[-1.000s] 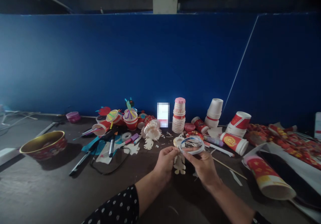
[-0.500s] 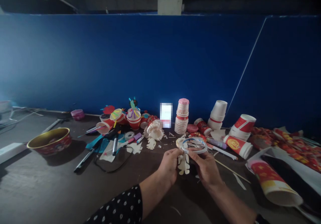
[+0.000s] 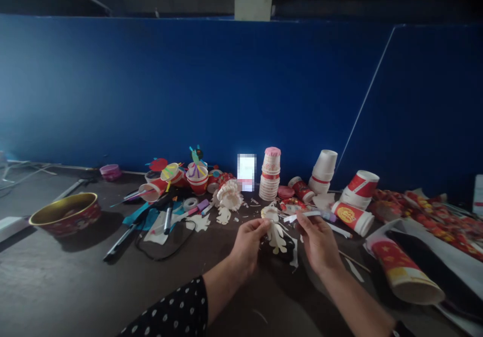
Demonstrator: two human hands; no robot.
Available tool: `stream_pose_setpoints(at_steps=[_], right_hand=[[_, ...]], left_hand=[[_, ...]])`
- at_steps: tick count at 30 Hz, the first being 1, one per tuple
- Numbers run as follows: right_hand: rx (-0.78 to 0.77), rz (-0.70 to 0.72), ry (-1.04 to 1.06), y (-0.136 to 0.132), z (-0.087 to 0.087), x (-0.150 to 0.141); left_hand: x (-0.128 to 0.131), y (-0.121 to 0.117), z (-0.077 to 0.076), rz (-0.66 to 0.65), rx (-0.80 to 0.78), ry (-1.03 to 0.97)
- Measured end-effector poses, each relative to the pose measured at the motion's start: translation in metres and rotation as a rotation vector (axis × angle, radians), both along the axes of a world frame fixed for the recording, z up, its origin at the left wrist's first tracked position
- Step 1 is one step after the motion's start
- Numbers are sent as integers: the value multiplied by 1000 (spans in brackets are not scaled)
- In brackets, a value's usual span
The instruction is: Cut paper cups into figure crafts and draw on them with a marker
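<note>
My left hand (image 3: 249, 243) is closed in a pinch on a small cream paper figure (image 3: 274, 234) with cut-out limbs, held just above the dark table (image 3: 68, 286). My right hand (image 3: 320, 241) is closed on a white paper strip (image 3: 302, 216) that reaches left toward the figure's head. The two hands are a short way apart, near the table's middle.
A stack of paper cups (image 3: 270, 176), tipped red-and-white cups (image 3: 352, 215), decorated cups (image 3: 196, 175), pens (image 3: 167, 220), tape (image 3: 189, 203) and paper scraps lie behind the hands. A gold-lined bowl (image 3: 65, 215) sits left. A large red cup (image 3: 403, 271) lies right. A blue wall (image 3: 188, 90) stands behind.
The white ring of paper held between both hands is no longer a ring: it now shows as a flat strip in my right hand, and my hands have drawn apart.
</note>
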State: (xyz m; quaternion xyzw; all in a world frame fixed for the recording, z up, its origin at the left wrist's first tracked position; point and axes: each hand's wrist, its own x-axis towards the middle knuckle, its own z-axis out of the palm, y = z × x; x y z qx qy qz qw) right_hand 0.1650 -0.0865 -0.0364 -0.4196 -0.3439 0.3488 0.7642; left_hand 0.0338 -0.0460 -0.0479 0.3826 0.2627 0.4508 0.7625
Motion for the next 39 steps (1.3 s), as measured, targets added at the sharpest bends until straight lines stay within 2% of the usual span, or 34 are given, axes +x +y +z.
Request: stream_pose_setpoints(at_steps=[5,13,19,23,28,34,39], right_hand=[[-60,116,9,-3,-2,-6],[-47,129,78,0,-8,-7],[-23,169,15,-2,-12,-10],[-21,222,-27,-5,-11,-12],[-23,202,-143,-6,-8,-13],[-62,153,-141,-6,-7,-14],[-66,183,-147,-7,-7,-15]], left_hand=[[-4,4,0,18,30,34],[-3,-2,-1,-9,68,21],[-2,-11,5,-103,17,71],[-1,-10,2,-133,34,49],[0,-7,-3,-95,30,71],[-2,-11,4,-21,71,93],[-2,-8,7,14,62,165]])
